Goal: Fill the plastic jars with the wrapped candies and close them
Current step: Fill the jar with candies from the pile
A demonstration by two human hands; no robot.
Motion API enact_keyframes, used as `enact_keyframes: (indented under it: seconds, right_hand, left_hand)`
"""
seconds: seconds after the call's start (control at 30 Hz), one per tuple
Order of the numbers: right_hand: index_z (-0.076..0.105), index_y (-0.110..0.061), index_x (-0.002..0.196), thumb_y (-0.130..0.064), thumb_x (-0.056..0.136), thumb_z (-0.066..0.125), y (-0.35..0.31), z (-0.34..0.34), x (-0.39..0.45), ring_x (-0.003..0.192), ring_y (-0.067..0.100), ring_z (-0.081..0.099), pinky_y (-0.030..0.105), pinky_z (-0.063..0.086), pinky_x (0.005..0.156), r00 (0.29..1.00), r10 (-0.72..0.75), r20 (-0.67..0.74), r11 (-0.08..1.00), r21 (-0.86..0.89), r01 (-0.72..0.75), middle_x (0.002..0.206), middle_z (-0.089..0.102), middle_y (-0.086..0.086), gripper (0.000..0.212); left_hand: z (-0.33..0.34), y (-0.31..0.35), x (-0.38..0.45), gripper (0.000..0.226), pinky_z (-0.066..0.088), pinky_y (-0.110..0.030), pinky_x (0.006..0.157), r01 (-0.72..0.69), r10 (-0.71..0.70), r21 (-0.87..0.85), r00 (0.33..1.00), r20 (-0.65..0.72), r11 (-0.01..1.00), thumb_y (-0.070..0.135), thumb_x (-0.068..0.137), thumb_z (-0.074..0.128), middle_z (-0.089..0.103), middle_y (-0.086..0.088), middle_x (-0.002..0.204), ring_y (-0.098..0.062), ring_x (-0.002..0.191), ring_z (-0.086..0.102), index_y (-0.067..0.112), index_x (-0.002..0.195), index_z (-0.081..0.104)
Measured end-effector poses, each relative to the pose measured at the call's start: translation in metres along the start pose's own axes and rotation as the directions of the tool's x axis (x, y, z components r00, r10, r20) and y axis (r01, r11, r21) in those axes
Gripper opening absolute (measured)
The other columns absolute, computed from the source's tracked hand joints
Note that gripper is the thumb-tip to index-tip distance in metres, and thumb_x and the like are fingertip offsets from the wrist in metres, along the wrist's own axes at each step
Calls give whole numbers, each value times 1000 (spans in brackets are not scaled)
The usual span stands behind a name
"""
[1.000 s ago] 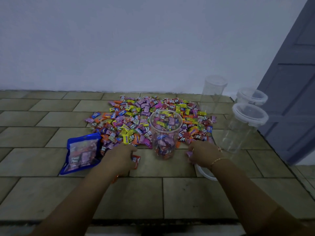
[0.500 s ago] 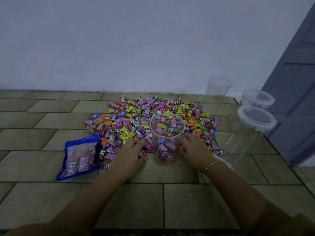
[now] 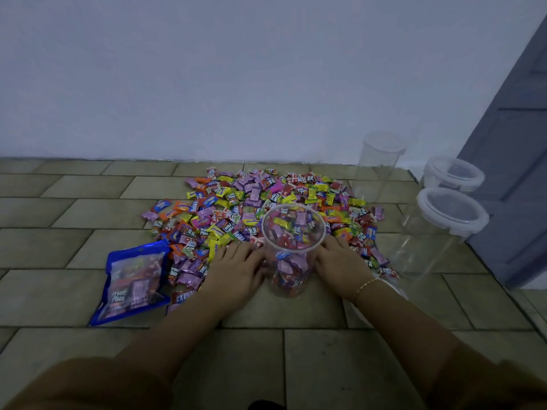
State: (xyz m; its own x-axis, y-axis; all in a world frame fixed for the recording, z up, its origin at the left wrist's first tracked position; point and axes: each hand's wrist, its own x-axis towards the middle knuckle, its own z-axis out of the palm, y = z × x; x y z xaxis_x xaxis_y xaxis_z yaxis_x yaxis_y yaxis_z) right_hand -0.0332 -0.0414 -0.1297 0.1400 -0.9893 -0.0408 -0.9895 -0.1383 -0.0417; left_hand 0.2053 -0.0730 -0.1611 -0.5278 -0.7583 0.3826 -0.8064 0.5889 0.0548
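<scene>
An open clear plastic jar (image 3: 291, 250) stands upright on the tiled floor (image 3: 310, 347) at the near edge of a wide pile of wrapped candies (image 3: 254, 202), and it is filled with candies nearly to its rim. The left hand (image 3: 236, 269) lies palm down just left of the jar, fingers stretched flat and slightly spread over the candies at the pile's edge, its inner fingers touching or almost touching the jar wall; it grips nothing. The right hand (image 3: 340, 263), with a thin bracelet (image 3: 365, 285) at the wrist, lies palm down on the jar's right side, fingers also extended forward onto the candies and close against the jar. Whether either hand truly presses the jar cannot be told. A white lid (image 3: 393, 288) lies partly hidden under the right wrist. To the left lies a blue candy bag (image 3: 133, 281). On the right stand three empty jars: one by the wall (image 3: 377, 170) and two with lids on, a near one (image 3: 438, 232) and a farther one (image 3: 453, 174), beside a grey door (image 3: 515, 173).
</scene>
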Motion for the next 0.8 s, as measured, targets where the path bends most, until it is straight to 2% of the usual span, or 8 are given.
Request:
enact_keyframes:
  seconds: [0.2, 0.33, 0.4, 0.5, 0.57, 0.67, 0.73, 0.8]
  right_hand:
    - [44, -16, 135, -26, 98, 43, 10, 12, 12, 122, 30, 35, 39, 42, 99, 998, 56, 1, 998, 37, -56, 134, 42, 11, 38]
    - [57, -19, 117, -24, 89, 56, 25, 31, 35, 115, 28, 46, 39, 46, 95, 994, 103, 45, 972, 209, -110, 123, 52, 5, 29]
    - [64, -15, 108, -18, 86, 58, 19, 16, 28, 106, 27, 54, 36, 48, 89, 991, 132, -14, 941, 318, -121, 113, 59, 7, 23]
    - [67, -5, 104, -9, 88, 59, 7, -12, 9, 90, 23, 58, 29, 48, 77, 968, 228, -102, 791, 600, -123, 100, 66, 9, 18]
    - [65, -3, 105, -2, 88, 58, 3, -25, -2, 72, 17, 58, 23, 47, 60, 934, 348, -77, 563, 814, -142, 93, 65, 9, 19]
    - [58, 2, 112, 7, 90, 51, 3, -36, -8, 39, 9, 48, 20, 41, 39, 888, 427, 169, -128, 984, -126, 70, 65, 8, 23]
    - [57, -5, 105, 7, 92, 46, 4, -43, -13, 43, 12, 46, 22, 43, 45, 870, 387, 306, -455, 884, -109, 54, 59, 5, 22]
    - [58, -11, 94, 2, 93, 46, 3, -48, -19, 60, 17, 44, 21, 47, 47, 855, 347, 387, -629, 771, -94, 68, 57, 9, 18]
  left_hand:
    - [-1, 3, -6, 46, 43, -38, 84, 119, -118, -13, 992, 34, 993, 61, 86, 37, 60, 3, 105, -21, 99, 58, 26, 104, 63]
    - [-5, 3, -6, 57, 29, -32, 80, 109, -108, -31, 994, 17, 994, 75, 83, 27, 63, 12, 99, -16, 90, 57, 31, 100, 59]
    - [-4, 4, -6, 50, 29, -33, 78, 106, -105, -40, 994, 12, 994, 70, 83, 32, 63, 13, 95, -15, 87, 57, 30, 96, 59]
    - [-2, 5, -7, 39, 35, -34, 80, 110, -111, -76, 994, -9, 991, 57, 87, 36, 63, 11, 92, -16, 87, 59, 28, 95, 61]
    - [-2, 5, -6, 35, 29, -30, 81, 117, -121, -106, 992, -32, 987, 52, 88, 36, 64, 12, 88, -15, 84, 61, 27, 93, 60]
    - [-8, 5, -2, 37, 19, -27, 75, 173, -187, -154, 979, -77, 973, 52, 90, 37, 66, 9, 82, -16, 77, 62, 24, 92, 61]
    - [-15, 4, 2, 31, 17, -27, 78, 250, -282, -242, 953, -108, 937, 47, 95, 45, 67, 5, 80, -18, 73, 61, 21, 98, 61]
    - [-27, 7, 7, 29, 25, -30, 85, 351, -420, -408, 903, -91, 843, 44, 95, 47, 65, 3, 76, -19, 71, 59, 18, 102, 59]
